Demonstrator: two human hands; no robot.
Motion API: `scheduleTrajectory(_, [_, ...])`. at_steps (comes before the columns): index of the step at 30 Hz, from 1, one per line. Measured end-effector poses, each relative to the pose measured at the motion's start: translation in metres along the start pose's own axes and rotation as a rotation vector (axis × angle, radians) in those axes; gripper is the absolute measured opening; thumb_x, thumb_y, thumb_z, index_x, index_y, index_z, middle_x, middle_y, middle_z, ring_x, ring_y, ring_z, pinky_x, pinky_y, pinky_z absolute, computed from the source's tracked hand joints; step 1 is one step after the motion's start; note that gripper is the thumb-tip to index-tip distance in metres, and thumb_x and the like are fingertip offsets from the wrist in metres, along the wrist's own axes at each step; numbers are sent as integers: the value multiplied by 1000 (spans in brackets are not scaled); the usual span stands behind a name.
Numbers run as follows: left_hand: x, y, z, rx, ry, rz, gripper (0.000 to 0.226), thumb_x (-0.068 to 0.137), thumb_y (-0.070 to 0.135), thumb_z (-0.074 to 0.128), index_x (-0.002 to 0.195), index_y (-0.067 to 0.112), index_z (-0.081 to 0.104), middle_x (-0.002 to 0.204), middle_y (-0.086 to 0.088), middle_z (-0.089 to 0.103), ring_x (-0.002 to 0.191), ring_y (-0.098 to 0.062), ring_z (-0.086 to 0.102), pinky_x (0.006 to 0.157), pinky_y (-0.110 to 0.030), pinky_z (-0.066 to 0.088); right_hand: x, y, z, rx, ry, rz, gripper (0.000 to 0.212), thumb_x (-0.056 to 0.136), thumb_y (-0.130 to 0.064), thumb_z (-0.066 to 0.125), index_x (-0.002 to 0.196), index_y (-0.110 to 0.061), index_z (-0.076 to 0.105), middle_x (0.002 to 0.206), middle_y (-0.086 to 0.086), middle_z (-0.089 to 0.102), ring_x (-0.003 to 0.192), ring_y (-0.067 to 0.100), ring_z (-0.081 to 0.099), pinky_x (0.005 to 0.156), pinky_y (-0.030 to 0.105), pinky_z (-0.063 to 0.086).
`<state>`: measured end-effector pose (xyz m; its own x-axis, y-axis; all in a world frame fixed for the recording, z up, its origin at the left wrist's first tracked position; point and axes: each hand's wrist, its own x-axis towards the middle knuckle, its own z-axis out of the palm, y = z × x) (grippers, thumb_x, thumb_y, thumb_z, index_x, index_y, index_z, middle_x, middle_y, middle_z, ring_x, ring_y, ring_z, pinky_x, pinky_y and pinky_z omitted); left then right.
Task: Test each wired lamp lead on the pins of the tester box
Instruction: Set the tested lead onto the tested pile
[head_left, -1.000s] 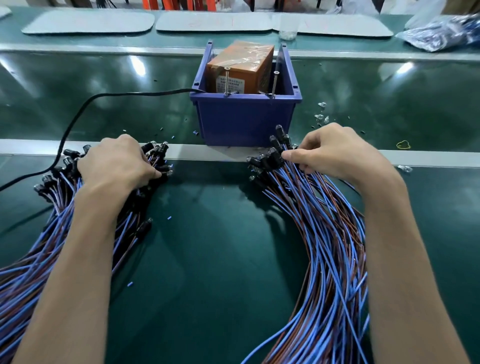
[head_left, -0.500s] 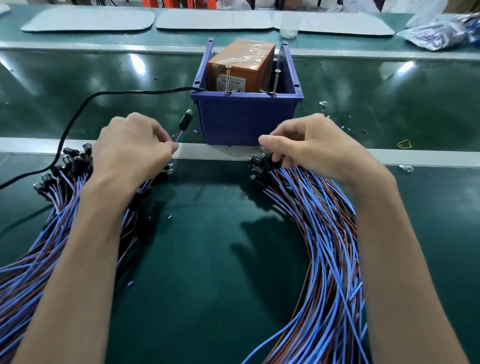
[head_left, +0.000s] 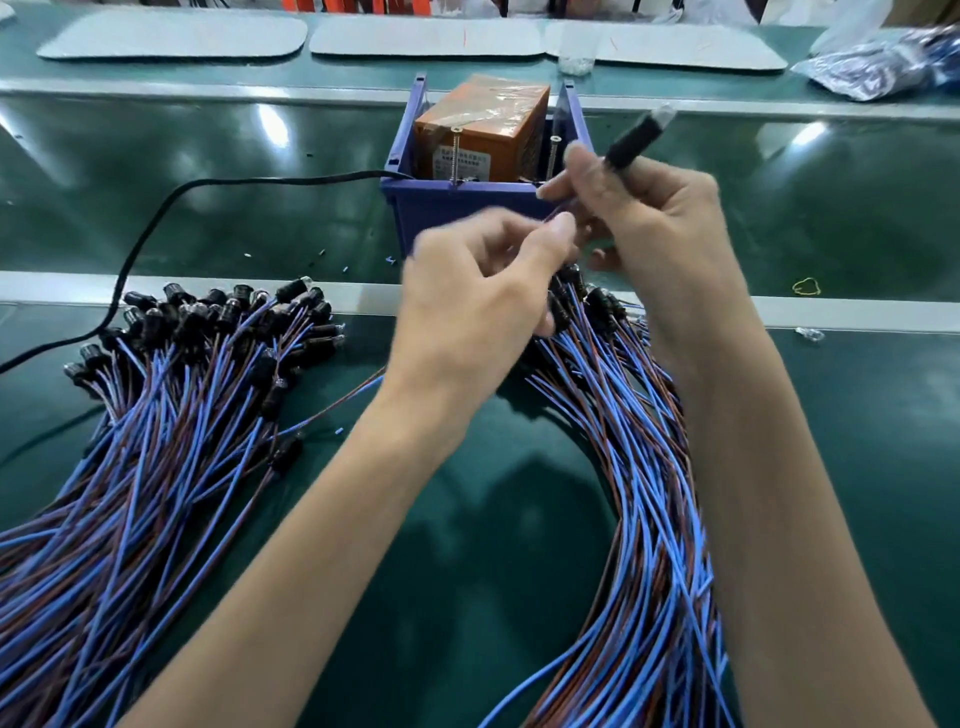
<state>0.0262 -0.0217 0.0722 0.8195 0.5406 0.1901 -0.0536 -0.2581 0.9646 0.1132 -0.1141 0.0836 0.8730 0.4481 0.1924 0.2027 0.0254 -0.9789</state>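
- Green glossy surface (head_left: 457, 597), with a pale rail crossing it just in front of the blue bin (head_left: 415, 213).
- The bin holds the orange tester box (head_left: 483, 130). Two upright screw pins (head_left: 456, 153) stand just inside the bin's front wall.
- Both hands are now raised together directly in front of the bin. Half a second ago they were apart, each low over its own bundle.
- Right hand (head_left: 665, 223) grips one lamp lead (head_left: 636, 137) by its black holder. Its clear tip tilts up and away, past the bin's right wall.
- Left hand (head_left: 478, 312) has come across from the left bundle (head_left: 182, 405). Thumb and forefinger pinch what looks like the same lead's wire, though motion blur makes this uncertain.
- Right bundle (head_left: 628, 467) lies in front of the bin, beneath the hands. The left bundle lies well to the bin's left.
- Black cable (head_left: 156, 223) enters the bin from its left side.
- White label on the tester box faces the bin's front wall, its print too blurred to read.
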Motion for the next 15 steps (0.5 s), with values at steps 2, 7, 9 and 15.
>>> scheduleTrajectory(2, [1,0,8,-262,-161,-349,41,96,42,49,88,9,71,41,5,50,31,-5,31,33,-13,26,0,-1,-2,59,40,10,29,95,-30,58,73,-16,69,67,-3,62,65,12,55,70,38,55])
scheduleTrajectory(7, [5,-6,6,-854,-56,-654,33,103,31,33,102,8,56,43,8,46,25,-2,25,32,-11,17,3,-3,-9,282,141,22,41,103,-29,42,66,-15,53,62,-4,65,64,12,67,63,26,55])
scheduleTrajectory(9, [8,-8,1,-936,51,-628,23,103,25,34,101,11,52,48,9,44,26,-2,23,32,-12,17,6,-2,-12,345,177,45,42,104,-29,40,66,-15,49,54,-4,58,53,12,60,55,24,50])
scheduleTrajectory(15, [9,-10,-4,-719,180,-475,24,103,25,42,97,19,64,42,12,40,31,-3,22,37,-13,20,12,4,-22,345,207,52,39,102,-21,44,65,-12,50,44,-10,30,41,7,23,43,20,21])
